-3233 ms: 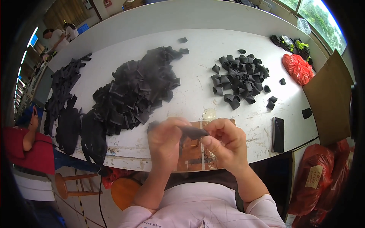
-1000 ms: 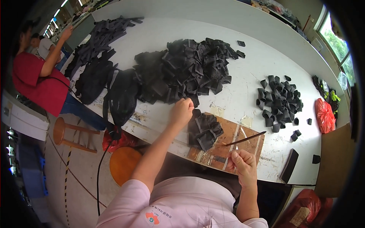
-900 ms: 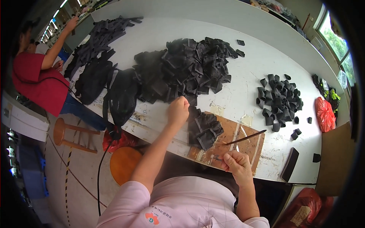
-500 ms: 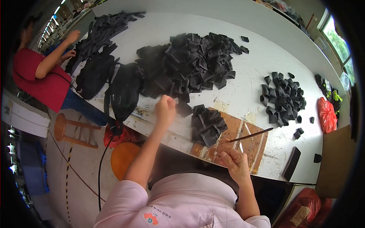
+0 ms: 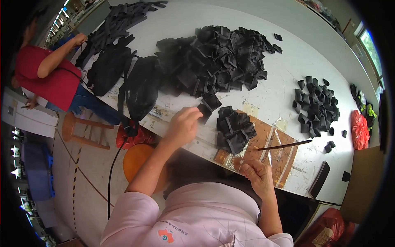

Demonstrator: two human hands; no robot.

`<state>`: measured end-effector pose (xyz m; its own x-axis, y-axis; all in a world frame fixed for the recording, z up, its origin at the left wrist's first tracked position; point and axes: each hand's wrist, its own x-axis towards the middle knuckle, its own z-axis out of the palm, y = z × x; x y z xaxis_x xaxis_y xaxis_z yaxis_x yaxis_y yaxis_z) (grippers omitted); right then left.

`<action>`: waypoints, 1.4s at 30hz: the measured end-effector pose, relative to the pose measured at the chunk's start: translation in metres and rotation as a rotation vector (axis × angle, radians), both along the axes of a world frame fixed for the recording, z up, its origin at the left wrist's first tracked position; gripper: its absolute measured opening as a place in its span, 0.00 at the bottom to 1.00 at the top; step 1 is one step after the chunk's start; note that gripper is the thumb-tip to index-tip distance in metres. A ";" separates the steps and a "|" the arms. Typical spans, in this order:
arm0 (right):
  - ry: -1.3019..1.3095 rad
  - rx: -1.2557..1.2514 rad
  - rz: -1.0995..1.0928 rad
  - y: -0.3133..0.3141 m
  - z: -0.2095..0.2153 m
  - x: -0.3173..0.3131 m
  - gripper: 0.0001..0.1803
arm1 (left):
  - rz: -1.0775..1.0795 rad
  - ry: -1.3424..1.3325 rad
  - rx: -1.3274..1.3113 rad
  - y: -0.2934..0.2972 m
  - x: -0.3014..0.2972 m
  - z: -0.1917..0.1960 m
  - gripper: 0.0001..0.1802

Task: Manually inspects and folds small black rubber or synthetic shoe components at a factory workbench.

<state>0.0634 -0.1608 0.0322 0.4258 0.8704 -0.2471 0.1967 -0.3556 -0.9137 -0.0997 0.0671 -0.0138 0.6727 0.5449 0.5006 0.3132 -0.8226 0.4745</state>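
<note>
At the white table (image 5: 275, 88), half-curled left fingers (image 5: 191, 113) touch black fabric (image 5: 205, 115); right fingers (image 5: 252, 168) press together.

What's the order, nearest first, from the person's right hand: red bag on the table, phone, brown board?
From the right hand:
1. Brown board, just ahead of it.
2. Black phone, to its right.
3. Red bag, farther right, past the phone.

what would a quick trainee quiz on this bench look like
1. True or false: the shiny red plastic bag on the white table is right of the large black fabric heap.
2. Which is nearer the left hand: a) red bag, b) flat black fabric piece?
3. Fill in: the compact black fabric cluster overlaps the ___ side of the flat brown board.

Key: 1 true; 2 b; 3 left
</note>
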 end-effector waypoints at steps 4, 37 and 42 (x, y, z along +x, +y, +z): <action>-0.014 -0.015 0.027 0.000 -0.002 -0.001 0.09 | -0.080 0.220 0.056 0.002 0.004 0.001 0.15; -0.821 0.429 -0.283 0.034 0.010 -0.015 0.08 | 0.000 -0.578 -0.770 -0.130 0.073 0.056 0.06; -0.015 0.522 -0.404 0.016 -0.010 0.006 0.02 | -0.501 -0.665 -1.811 -0.115 0.070 0.067 0.11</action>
<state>0.0693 -0.1444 0.0218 0.7444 0.6453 0.1719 0.1541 0.0845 -0.9844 -0.0300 -0.0483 0.0532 0.8740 0.4692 -0.1264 -0.2954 0.7195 0.6285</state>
